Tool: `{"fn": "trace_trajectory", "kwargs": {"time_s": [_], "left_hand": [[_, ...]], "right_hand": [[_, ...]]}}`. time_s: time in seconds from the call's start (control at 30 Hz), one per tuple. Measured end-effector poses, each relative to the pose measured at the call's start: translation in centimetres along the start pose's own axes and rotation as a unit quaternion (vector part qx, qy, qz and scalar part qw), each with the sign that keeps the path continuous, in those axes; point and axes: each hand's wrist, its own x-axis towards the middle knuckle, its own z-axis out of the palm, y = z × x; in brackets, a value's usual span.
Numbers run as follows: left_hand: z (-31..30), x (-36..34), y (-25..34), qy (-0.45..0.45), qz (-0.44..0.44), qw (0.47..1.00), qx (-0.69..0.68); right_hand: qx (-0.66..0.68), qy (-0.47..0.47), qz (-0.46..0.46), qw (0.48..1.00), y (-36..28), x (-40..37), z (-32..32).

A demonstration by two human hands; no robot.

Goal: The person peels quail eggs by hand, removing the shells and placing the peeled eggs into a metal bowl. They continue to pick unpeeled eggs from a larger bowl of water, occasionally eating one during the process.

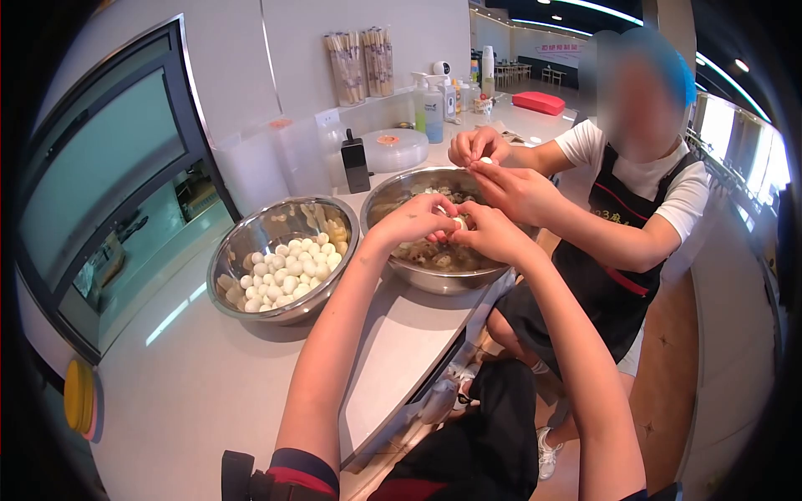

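Both of my hands meet over a steel bowl of murky water with speckled shell bits in it. My left hand and my right hand pinch a small, pale quail egg between their fingertips. Part of the egg is covered by the fingers. To the left, a second steel bowl holds many smooth white peeled eggs. Across the shell bowl, a co-worker's hands hold another white egg, close above my right hand.
Behind the bowls stand a black device, stacked clear plastic lids and pump bottles. Packs of chopsticks rest against the wall. The co-worker in a dark apron is at my right. The counter edge runs below my arms.
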Motion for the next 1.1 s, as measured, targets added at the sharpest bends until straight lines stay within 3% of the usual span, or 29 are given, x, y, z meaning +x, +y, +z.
{"fn": "trace_trajectory", "kwargs": {"time_s": [0.2,0.3,0.37,0.4,0.47,0.6,0.8,0.87,0.9,0.97,1.1], "left_hand": [[0.0,0.0,0.1,-0.014,-0.003,0.999,0.032],[0.4,0.2,0.0,0.063,0.006,0.998,-0.024],[-0.2,0.7,-0.6,0.127,0.044,0.983,0.123],[-0.3,0.7,-0.6,0.127,0.045,0.983,0.122],[-0.6,0.7,-0.7,0.218,0.076,0.964,0.128],[-0.6,0.4,-0.3,0.238,0.092,0.954,0.155],[0.4,0.2,0.1,0.31,0.2,0.917,0.154],[0.6,1.0,-0.6,0.308,0.31,0.894,0.103],[0.6,0.6,-0.2,0.313,0.308,0.893,0.104],[0.3,-0.3,0.4,0.22,0.154,0.934,0.238],[0.0,-0.8,1.1,0.277,0.134,0.928,0.211]], "right_hand": [[-0.015,-0.003,-0.011,1.0,-0.1,0.0,-0.1],[-0.033,-0.008,-0.006,0.999,0.0,0.0,0.1],[-0.049,-0.013,0.009,0.999,-0.1,-0.1,0.1],[-0.055,-0.013,0.016,0.998,-0.4,-0.1,0.0],[-0.061,-0.014,0.021,0.998,-0.5,-0.1,-0.1],[-0.065,-0.013,0.02,0.998,-0.3,0.0,0.1],[-0.062,-0.009,0.03,0.998,-0.4,-0.2,0.1],[-0.066,-0.009,0.026,0.997,-0.4,-0.1,0.1],[-0.069,-0.013,0.013,0.997,-0.3,-0.2,0.2],[-0.075,-0.028,0.008,0.997,-0.3,-0.1,0.2],[-0.08,-0.014,0.011,0.997,-0.4,-0.2,0.2]]}}
